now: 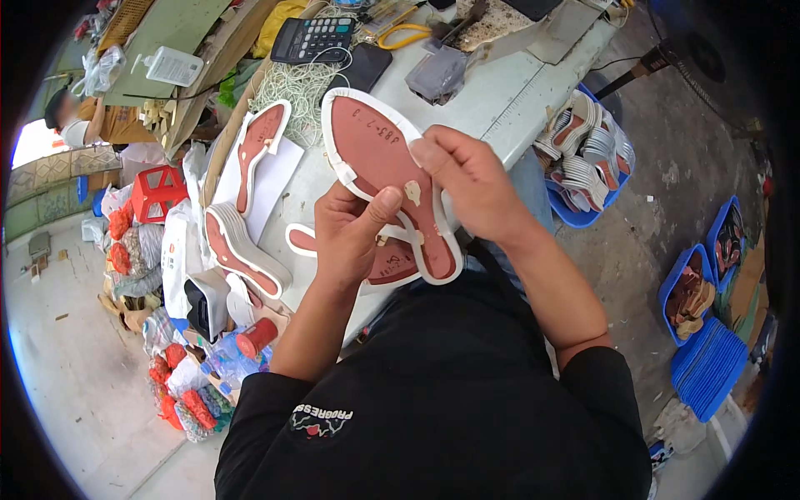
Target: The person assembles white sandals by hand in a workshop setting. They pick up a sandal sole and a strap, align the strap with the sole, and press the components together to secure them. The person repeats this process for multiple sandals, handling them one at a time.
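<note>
In front of me I hold a shoe insole (371,146) with a reddish-brown underside and a white rim, its wide end pointing away from me. My left hand (354,221) is closed on its left edge near the narrow waist, thumb on top. Opposite, my right hand (471,179) pinches the white rim on the right side. A pale patch marks the brown face between my hands. Beneath it, partly hidden, another insole (392,265) lies at the table's edge. To the left, a single insole (250,158) rests partly on white paper (279,187), near a stack of insoles (246,250).
On the table (500,108) are a calculator (312,40), tangled string (292,92), a dark phone-like slab (367,67) and yellow-handled scissors (404,35). A blue basket (575,217) of soles stands right. Red stool (157,193) and bags are left; another person (79,125) sits far left.
</note>
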{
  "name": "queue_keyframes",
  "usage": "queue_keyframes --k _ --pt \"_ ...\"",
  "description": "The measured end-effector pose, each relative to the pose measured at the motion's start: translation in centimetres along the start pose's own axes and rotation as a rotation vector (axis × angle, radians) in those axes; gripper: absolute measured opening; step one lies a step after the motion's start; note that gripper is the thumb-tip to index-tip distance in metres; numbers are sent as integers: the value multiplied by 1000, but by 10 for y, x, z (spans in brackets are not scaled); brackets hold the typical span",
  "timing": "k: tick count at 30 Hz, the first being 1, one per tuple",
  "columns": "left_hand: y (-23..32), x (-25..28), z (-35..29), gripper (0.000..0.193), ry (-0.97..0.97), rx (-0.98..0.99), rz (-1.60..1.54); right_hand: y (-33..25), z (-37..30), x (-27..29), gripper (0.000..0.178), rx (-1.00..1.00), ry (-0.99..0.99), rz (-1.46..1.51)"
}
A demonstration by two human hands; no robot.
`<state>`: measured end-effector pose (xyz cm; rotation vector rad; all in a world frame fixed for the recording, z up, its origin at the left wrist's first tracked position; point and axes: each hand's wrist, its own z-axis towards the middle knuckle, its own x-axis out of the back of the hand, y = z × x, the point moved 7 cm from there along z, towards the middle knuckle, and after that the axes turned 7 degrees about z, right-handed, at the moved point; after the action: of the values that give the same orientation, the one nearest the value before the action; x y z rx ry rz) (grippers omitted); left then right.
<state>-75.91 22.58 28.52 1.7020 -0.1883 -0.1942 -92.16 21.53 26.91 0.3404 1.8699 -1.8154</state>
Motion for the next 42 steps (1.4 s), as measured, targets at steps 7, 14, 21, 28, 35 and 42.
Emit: queue_keyframes --k 7,14,21,28,35,42 --pt "-4 24 0 25 146 47 -26 15 -28 -23 85 52 -20 -515" --pt "17 48 -38 69 -369 -277 1232 29 -36 -2 84 323 66 -1014" --pt "13 68 -57 76 -576 -259 1436 42 0 34 64 393 156 -1300" --pt "14 74 -46 53 -622 -444 1486 42 -32 -14 45 336 -99 -799" --pt "13 78 -29 53 -795 -253 1293 59 -39 -31 53 169 -171 -628" --pt "43 65 -6 38 -598 -253 1116 76 -23 -15 29 -455 -162 329"
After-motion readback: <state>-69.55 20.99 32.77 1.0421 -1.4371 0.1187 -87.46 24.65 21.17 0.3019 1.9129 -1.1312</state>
